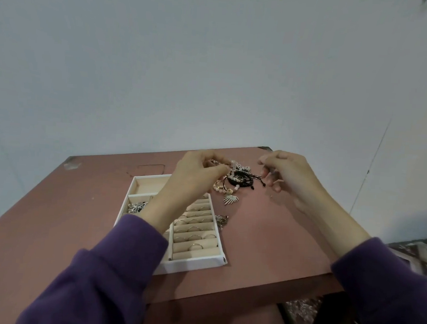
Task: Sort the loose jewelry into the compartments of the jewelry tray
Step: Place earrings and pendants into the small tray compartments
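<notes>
A white jewelry tray (195, 263) with cream lining lies on the table, partly under my left forearm. Its right side has ring rolls with several rings (196, 246); a left compartment holds silver pieces (136, 206). A pile of loose jewelry (239, 180) lies beyond the tray, with a black bracelet and a leaf-shaped pendant (231, 198). My left hand (196, 175) pinches a small beaded piece (222, 162) at the pile's left edge. My right hand (287, 177) hovers at the pile's right, fingers curled around a thin dark cord (263, 180).
The reddish-brown table (265, 241) stands against a pale wall. A small jewelry piece (221, 220) lies beside the tray's right wall. The table's front edge runs near my sleeves; patterned floor shows at the lower right.
</notes>
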